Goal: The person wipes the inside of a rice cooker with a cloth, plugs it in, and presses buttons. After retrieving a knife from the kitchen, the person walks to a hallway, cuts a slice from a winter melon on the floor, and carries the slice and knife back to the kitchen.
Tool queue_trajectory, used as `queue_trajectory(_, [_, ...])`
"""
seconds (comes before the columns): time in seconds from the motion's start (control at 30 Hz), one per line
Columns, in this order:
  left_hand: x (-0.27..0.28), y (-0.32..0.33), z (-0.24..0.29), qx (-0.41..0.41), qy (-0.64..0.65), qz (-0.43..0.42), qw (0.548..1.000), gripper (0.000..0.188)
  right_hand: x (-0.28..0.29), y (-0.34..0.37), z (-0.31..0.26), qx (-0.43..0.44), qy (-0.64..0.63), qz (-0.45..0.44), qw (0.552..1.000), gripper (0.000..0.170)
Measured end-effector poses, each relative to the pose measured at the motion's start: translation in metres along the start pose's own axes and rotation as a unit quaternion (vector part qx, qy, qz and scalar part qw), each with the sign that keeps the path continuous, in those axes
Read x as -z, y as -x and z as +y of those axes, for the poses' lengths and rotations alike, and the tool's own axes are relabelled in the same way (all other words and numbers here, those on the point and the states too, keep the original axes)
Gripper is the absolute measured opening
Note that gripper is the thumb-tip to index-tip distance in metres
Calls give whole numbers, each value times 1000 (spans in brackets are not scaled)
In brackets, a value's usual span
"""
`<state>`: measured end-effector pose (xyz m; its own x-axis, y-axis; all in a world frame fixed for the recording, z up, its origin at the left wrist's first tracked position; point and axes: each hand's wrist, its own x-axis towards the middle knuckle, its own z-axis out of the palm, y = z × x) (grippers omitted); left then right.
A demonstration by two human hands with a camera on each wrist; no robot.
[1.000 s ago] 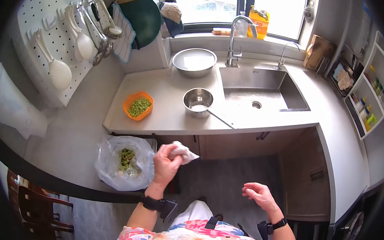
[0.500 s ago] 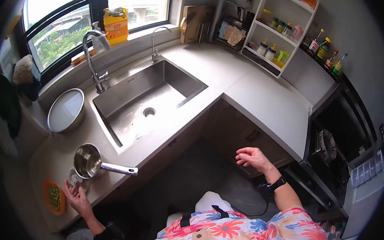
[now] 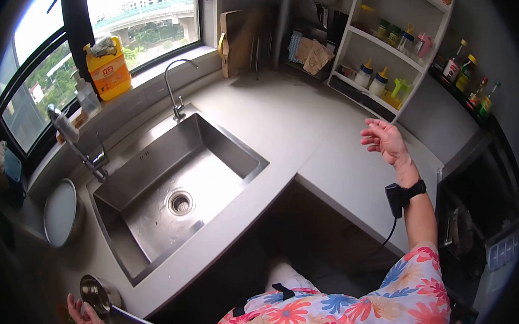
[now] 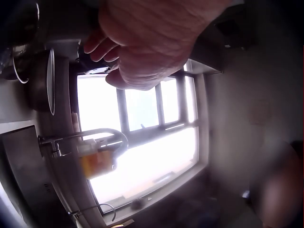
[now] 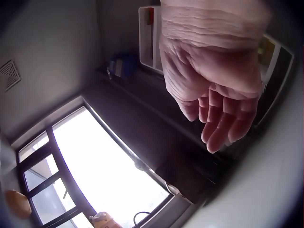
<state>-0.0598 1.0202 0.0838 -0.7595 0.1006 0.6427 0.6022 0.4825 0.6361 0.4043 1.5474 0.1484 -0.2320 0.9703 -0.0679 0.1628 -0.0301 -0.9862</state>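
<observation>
At the lower left edge of the head view, my left hand (image 3: 86,316) is beside a steel saucepan (image 3: 101,293), fingers apart and loosely bent; whether it touches the pan I cannot tell. The left wrist view has the palm side of that hand (image 4: 152,40) with no object visible in it. My right hand (image 3: 386,143) is raised in front of the right-hand counter, holding nothing, its fingers slightly bent. Those fingers hang relaxed from the right hand (image 5: 213,76) in the right wrist view. The saucepan's handle (image 3: 134,318) points toward the counter's front edge.
A steel sink (image 3: 145,214) lies between the saucepan and the right-hand counter (image 3: 342,160). A large round bowl (image 3: 62,213) stands left of the faucet (image 3: 98,165). A yellow jug (image 3: 108,72) is on the windowsill, and a white shelf (image 3: 389,45) holds several bottles.
The head view has swung right. My left hand held a white cloth, then had it beside the saucepan; now no cloth shows. My right hand has risen from over the floor to the right counter.
</observation>
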Motion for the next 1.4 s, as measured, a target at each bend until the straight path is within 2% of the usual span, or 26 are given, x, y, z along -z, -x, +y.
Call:
queue_trajectory(0.07, [-32,2,51,-5,-44,2,999,28,17,-67,-17,37,-38,-18,998,28])
queue_trajectory(0.17, [-80,-3,111,13,-36,0,999,31,33,-162,-39,52,-78,-37,995,28])
queue_trajectory(0.3, [-112,-13,179,-28,-101,-36,994,32,35,-272,-65,73,-138,-73,985,26])
queue_trajectory(0.4, [-114,-19,191,-78,-139,-31,987,32,30,-341,-77,85,-170,-63,980,24])
queue_trajectory(0.47, [-114,-21,208,-68,-148,-21,987,30,31,-387,-77,84,-197,-71,974,23])
queue_trajectory(0.57, [-119,-21,232,-46,-190,18,980,27,29,-447,-82,70,-257,-32,963,26])
queue_trajectory(0.67, [-122,-16,254,-38,-263,19,964,26,39,-513,-78,55,-314,-68,945,28])
queue_trajectory(0.8, [-120,-14,257,-21,-290,24,956,25,34,-569,-74,56,-395,-79,914,34])
queue_trajectory(1.0, [-140,-16,267,-12,-333,-11,943,26,28,-619,-75,47,-428,-128,894,40])
queue_trajectory(1.03, [-144,-17,268,-10,-336,-21,942,26,27,-627,-73,62,-412,-117,902,47])
queue_trajectory(1.13, [-154,-19,273,-2,-348,-48,936,26,33,-623,-76,99,-361,-137,917,54])
queue_trajectory(1.17, [-157,-19,275,0,-356,-62,932,26,32,-623,-84,55,-367,-100,923,58])
queue_trajectory(1.27, [-165,-20,271,29,-350,-76,933,26,33,-616,-97,28,-344,-107,932,62])
queue_trajectory(1.4, [-171,-23,262,-1,-317,-91,944,25,40,-635,-130,49,-384,-144,911,67])
